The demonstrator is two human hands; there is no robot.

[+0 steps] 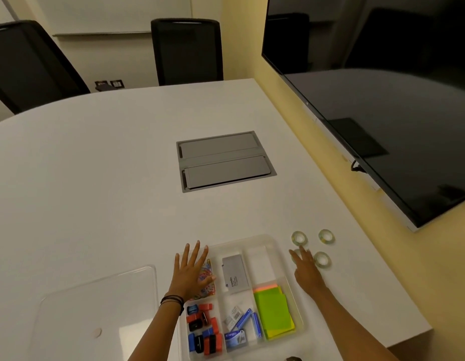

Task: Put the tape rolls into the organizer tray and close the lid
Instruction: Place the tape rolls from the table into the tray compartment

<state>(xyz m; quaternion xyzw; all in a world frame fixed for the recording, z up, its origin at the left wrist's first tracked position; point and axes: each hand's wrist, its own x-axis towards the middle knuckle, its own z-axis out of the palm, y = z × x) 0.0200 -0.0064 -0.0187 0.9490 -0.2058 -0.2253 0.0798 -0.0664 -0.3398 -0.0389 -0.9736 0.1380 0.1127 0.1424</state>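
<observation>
A clear organizer tray (274, 242) lies open on the white table near me, and its far right compartment (260, 263) holds nothing. Several clear tape rolls lie on the table right of it: one at the back left (299, 237), one at the back right (326, 236), one nearer (322, 260). Another roll (294, 256) is mostly hidden under my right hand (305, 269), whose spread fingers reach over it. My left hand (191, 272) rests flat with fingers apart on the tray's far left corner. The clear lid (96, 306) lies flat to the tray's left.
The tray holds coloured paper clips (209, 276), a grey box (234, 273), sticky notes (273, 308), staple boxes (242, 327) and red, blue and black clips (204, 332). A grey cable hatch (225, 160) is set in the table. A wall screen (382, 100) hangs at right; the table edge is close there.
</observation>
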